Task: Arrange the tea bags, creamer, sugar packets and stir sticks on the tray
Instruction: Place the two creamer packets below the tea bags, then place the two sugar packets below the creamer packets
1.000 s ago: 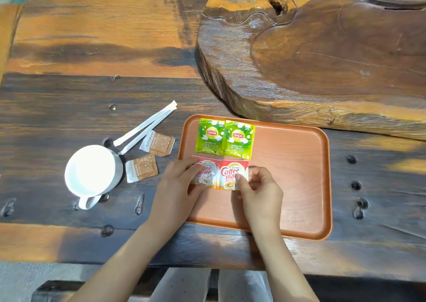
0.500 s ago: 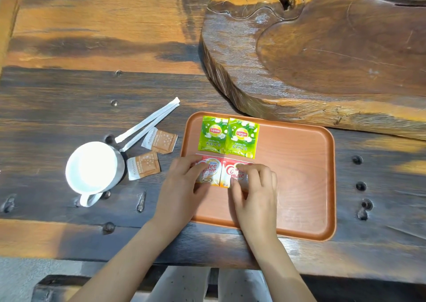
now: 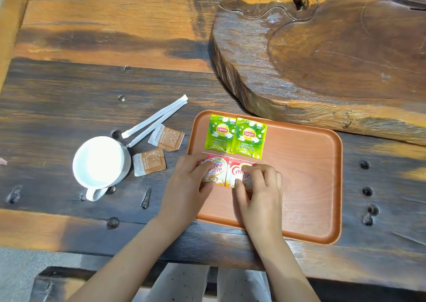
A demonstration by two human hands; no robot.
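An orange tray (image 3: 311, 186) lies on the dark wooden table. Two green tea bags (image 3: 235, 137) sit side by side at its far left corner. Just below them lie two red-and-white creamer packets (image 3: 228, 170), also side by side. My left hand (image 3: 186, 191) presses on the left packet and my right hand (image 3: 260, 193) pinches the right one between thumb and fingers. Left of the tray, on the table, are two brown sugar packets (image 3: 167, 138) (image 3: 149, 162) and two white wrapped stir sticks (image 3: 156, 119).
A white cup (image 3: 100, 161) stands left of the sugar packets, handle toward me. A big carved wooden slab (image 3: 334, 55) rises behind the tray. The table's near edge runs just below the tray.
Both hands have pressed the creamer packets flat under the tea bags; my right hand's fingers have slid over the right packet. The view shifted slightly.
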